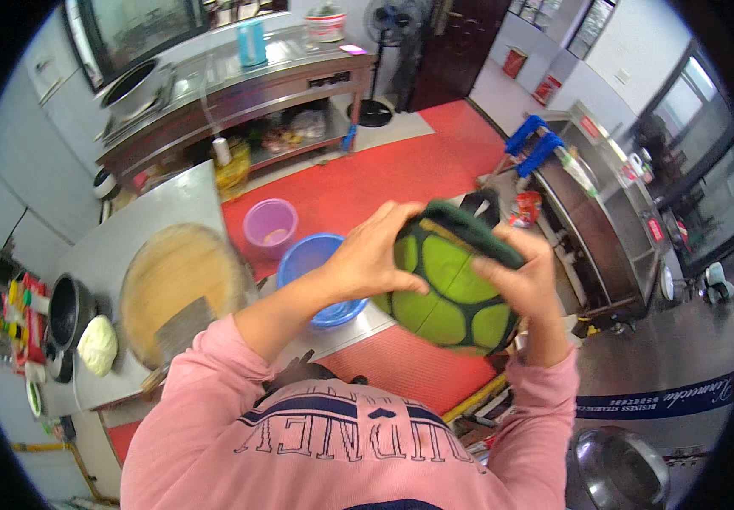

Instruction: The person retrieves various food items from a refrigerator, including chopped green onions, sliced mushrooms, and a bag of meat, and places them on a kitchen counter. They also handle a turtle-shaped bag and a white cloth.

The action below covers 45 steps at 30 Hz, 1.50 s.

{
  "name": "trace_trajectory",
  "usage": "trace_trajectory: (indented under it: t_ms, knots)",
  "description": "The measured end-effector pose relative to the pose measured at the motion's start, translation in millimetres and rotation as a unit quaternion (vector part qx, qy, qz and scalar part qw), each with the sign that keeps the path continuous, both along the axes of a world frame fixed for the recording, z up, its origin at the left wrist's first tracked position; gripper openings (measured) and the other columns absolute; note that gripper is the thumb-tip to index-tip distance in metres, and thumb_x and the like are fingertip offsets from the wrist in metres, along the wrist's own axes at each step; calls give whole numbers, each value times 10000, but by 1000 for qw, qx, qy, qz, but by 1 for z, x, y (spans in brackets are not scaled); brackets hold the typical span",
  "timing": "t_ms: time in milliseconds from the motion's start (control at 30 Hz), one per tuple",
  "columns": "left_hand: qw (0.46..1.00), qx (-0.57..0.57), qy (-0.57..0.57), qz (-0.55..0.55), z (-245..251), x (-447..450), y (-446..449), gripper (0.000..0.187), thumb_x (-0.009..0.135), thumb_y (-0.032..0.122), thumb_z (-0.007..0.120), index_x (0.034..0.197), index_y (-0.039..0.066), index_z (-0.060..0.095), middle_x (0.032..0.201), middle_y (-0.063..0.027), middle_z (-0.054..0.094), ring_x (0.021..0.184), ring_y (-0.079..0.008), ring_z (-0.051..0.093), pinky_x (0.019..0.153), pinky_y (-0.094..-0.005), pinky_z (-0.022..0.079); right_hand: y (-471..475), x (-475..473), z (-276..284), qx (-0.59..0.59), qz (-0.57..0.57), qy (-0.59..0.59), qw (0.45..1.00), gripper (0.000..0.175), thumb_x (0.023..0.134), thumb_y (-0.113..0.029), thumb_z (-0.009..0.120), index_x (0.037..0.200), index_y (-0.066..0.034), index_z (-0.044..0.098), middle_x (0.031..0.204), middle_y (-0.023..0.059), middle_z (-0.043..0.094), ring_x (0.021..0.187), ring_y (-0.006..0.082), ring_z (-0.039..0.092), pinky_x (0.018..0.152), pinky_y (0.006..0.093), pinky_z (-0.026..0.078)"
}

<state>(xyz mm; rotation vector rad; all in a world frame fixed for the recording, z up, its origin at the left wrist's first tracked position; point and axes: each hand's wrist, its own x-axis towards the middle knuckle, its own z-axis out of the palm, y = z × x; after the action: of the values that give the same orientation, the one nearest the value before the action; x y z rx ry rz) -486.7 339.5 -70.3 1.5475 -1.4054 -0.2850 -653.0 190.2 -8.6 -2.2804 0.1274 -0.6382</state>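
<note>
Held up in front of my chest is a green bag with a turtle-shell pattern [459, 287] and a dark green rim. My left hand [373, 255] grips its left side, thumb across the front. The fingers of my right hand [520, 268] are round the upper right rim, with that thumb on the patterned face. A black strap [483, 203] shows above the rim. The bag's far side and whatever is inside are hidden. Below and left of it, partly behind my left forearm, stands a blue plastic basin [306, 255].
At left, a steel table [195, 197] bears a round wooden chopping board [176, 274], a cleaver [185, 328], a cabbage [97, 345] and a black bowl [69, 311]. A purple bucket [270, 223] stands nearby. A steel sink unit [622, 236] is at right, a steel counter [233, 83] behind.
</note>
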Motion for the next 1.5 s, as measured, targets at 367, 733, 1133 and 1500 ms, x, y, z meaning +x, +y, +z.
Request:
trace_trajectory:
  t_ms: [367,733,1133,1500]
  knots:
    - [971,-4,-105,-216,-28,-6,-148,392,628,214,761,920,42,565,750,-105,549,693,-276,551,581,-333,432,-140,-61,-84,435,-211,-55,874,233,868,-220,586,894,10,616,787,0,600,691,63,542,611,191,436]
    - [892,-159,-290,-308,-36,80,-262,139,573,151,553,666,83,474,763,-34,477,759,-207,492,704,-310,452,-312,-61,-59,376,-429,-284,770,376,924,-299,473,1092,32,532,1022,110,597,913,194,589,805,308,478]
    - [922,-93,-230,-297,-59,153,-419,115,624,162,546,676,69,503,772,-42,510,771,-210,514,699,-322,420,-498,31,-68,431,-380,-203,793,252,889,-219,547,997,5,588,905,83,640,758,156,621,692,265,503]
    - [939,-21,-273,-210,-37,213,-565,85,650,147,540,697,82,512,750,-34,520,745,-212,526,667,-316,412,-711,150,-105,516,-293,-120,796,274,881,-240,556,991,9,593,906,79,641,756,156,617,690,271,502]
